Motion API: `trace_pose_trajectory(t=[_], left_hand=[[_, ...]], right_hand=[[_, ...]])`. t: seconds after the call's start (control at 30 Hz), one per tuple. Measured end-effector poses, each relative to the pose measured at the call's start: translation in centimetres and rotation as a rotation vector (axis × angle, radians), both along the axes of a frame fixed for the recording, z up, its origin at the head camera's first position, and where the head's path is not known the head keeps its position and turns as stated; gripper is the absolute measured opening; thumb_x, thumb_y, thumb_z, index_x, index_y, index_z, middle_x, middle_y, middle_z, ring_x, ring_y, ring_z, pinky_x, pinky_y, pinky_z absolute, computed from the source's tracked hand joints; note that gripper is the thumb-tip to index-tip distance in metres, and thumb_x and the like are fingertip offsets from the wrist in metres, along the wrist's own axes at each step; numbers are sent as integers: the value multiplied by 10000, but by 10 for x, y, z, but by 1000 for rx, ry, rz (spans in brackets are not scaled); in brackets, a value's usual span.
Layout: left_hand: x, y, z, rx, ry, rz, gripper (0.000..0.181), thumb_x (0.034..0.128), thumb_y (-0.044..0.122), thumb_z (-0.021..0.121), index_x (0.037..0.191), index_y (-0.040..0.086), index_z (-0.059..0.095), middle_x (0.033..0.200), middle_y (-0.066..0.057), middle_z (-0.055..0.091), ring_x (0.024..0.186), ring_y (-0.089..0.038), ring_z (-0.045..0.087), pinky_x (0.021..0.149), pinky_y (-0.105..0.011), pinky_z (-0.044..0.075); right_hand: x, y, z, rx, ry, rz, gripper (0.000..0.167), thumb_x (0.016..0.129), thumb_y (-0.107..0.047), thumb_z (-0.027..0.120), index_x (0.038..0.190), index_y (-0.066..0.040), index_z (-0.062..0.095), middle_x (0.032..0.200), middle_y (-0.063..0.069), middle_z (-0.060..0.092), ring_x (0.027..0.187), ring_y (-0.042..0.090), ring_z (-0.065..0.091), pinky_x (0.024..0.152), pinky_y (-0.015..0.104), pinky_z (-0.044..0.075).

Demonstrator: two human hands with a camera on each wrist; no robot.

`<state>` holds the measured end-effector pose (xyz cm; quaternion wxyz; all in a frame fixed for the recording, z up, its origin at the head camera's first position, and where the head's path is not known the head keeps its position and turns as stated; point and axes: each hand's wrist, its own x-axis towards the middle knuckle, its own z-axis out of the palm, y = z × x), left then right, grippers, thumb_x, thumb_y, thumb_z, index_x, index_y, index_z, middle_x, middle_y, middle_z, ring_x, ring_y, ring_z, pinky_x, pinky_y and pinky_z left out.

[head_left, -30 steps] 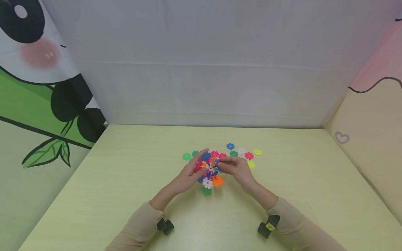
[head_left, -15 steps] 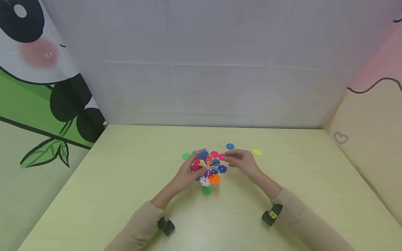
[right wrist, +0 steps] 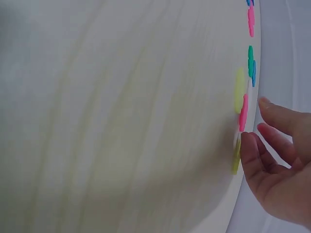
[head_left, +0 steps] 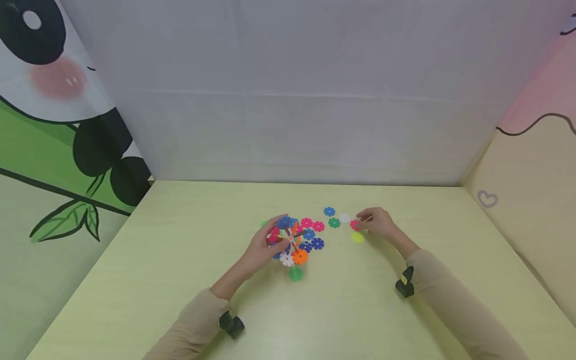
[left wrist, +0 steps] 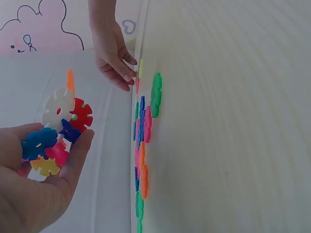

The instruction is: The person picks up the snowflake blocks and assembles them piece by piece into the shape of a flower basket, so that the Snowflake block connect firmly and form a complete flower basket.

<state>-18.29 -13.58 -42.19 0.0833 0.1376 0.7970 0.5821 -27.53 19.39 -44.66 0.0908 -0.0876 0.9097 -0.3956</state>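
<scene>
The left hand (head_left: 263,250) holds a cluster of joined notched discs (head_left: 288,239) above the table. In the left wrist view the left hand (left wrist: 43,184) has its fingers and thumb round the cluster, where a white disc (left wrist: 58,109), a red disc (left wrist: 83,114) and blue ones (left wrist: 39,143) show. Over at the right, the right hand (head_left: 381,224) is at a pink disc (head_left: 354,225) and hides a yellow disc. The right wrist view shows the right hand (right wrist: 282,165) with thumb and fingers apart, nothing between them, close to a pink disc (right wrist: 244,112) and a yellow one (right wrist: 236,158).
Loose discs lie on the table (head_left: 180,260): blue (head_left: 329,211), green (head_left: 334,222), white (head_left: 344,218) and yellow (head_left: 358,237) near the right hand. Pink (head_left: 306,223), dark blue (head_left: 317,243) and green (head_left: 295,273) ones lie around the cluster. A grey-white wall (head_left: 288,135) stands behind.
The right hand has moved away from the cluster to the discs at the right. The left hand has shifted slightly left with the cluster, uncovering more discs beside it.
</scene>
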Motion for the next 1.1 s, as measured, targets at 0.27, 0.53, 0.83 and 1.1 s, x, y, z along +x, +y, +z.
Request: trace_pose_trajectory(t=[0.27,0.53,0.83,1.1], left_hand=[[1,0,3,34,-8,-7,621,962,66,601,1521,124,337,1540,-217,371,1079,-358,665,843,-241,589],[2,4,3,23,-8,-13,609,966,76,593,1518,123,341,1556,-217,354,1140,-384,645,934,-383,580],[2,15,7,31,-46,4,623,959,61,601,1520,140,342,1571,-209,337,1186,-393,629,967,-400,563],[1,25,11,56,-128,68,611,943,96,636,1496,179,391,1420,-141,537,1092,-250,671,938,-370,578]], right_hand=[[-6,-2,-5,83,-26,5,356,866,-58,710,1171,115,648,1149,274,656,938,301,607,674,230,517],[-6,-6,-3,127,23,10,262,842,-29,727,1068,92,669,1038,229,671,922,278,581,797,344,518],[-2,-4,3,34,48,-7,196,847,16,705,1024,87,663,925,199,661,807,209,578,659,233,496],[35,-30,43,-273,49,14,262,918,-22,643,1141,112,618,1003,233,673,823,258,733,745,336,626]])
